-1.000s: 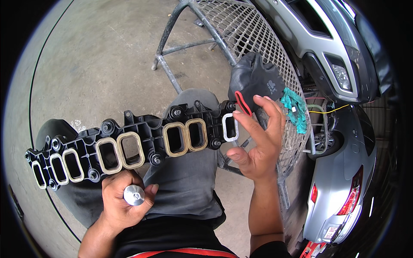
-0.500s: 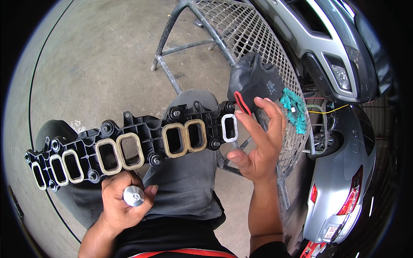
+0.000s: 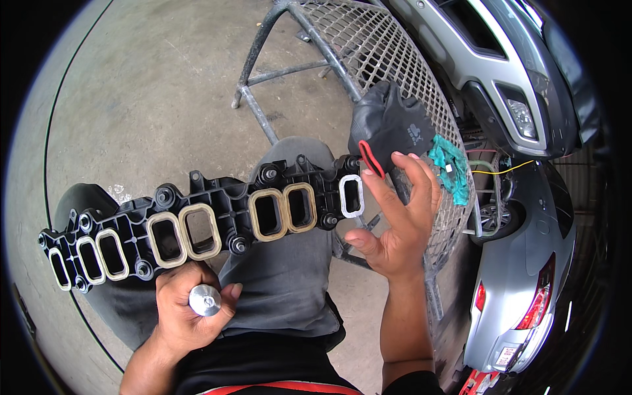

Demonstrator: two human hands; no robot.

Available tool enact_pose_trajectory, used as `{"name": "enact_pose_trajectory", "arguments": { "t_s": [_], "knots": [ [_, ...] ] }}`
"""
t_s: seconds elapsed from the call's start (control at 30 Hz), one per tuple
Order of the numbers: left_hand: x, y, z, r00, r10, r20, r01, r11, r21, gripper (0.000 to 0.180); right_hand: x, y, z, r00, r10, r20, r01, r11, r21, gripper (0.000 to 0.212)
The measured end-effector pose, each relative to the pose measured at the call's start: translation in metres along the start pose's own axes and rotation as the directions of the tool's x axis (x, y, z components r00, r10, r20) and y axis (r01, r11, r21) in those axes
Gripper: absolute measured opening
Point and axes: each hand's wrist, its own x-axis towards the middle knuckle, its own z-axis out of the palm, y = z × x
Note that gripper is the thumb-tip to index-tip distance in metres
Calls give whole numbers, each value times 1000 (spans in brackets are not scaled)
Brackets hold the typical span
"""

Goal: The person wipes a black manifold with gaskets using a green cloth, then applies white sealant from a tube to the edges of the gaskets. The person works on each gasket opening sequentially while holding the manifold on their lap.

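A black plastic intake manifold (image 3: 227,214) lies across my thighs, tilted so that its right end is farther from me. Tan gaskets rim most of its rounded ports, while the port at the right end has a bright white rim (image 3: 352,197). Below the manifold's middle, my left hand (image 3: 181,299) is wrapped round a silver metal cylinder (image 3: 205,300), whose round end faces up. The cylinder's other end is hidden in the fist. Beside the white-rimmed port, my right hand (image 3: 398,227) has thumb and fingers spread, the index fingertip close to or touching the manifold's end.
A metal stand with a mesh top (image 3: 421,72) is beyond my right knee. On it lie a dark glove (image 3: 388,118) with a red cuff and a teal cloth (image 3: 450,168). Two cars, one with a silver bumper (image 3: 480,59) and one silver-grey (image 3: 510,283), are at the right.
My right hand has shifted very slightly beside the manifold's right end. The left hand, the cylinder and the manifold look the same.
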Motion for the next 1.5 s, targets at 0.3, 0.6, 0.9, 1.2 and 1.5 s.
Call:
{"name": "enact_pose_trajectory", "arguments": {
  "t_s": [0.3, 0.6, 0.9, 1.2, 1.5],
  "knots": [
    [0, 1, 0, 1000, -2, -4, 2, 1000, -11, 30, -1, 0, -3, 1000, -11, 23, 11, 1000, -5, 83],
    [0, 2, -1, 1000, 13, -2, -13, 1000, 10, 30, 0, -2, -3, 998, -24, 63, 24, 1000, 8, 83],
    [0, 2, -1, 1000, 16, -3, -16, 1000, 7, 30, -2, -2, -4, 997, -18, 69, 19, 1000, -13, 84],
    [-3, -1, 1, 1000, -14, -9, 14, 999, -30, 30, -5, -4, -6, 997, 73, 6, -73, 996, 45, 82],
    [-2, 9, 1, 1000, -11, -18, 10, 999, -53, 32, -11, -6, -9, 996, 90, 1, -90, 995, 49, 80]
  ]
}}
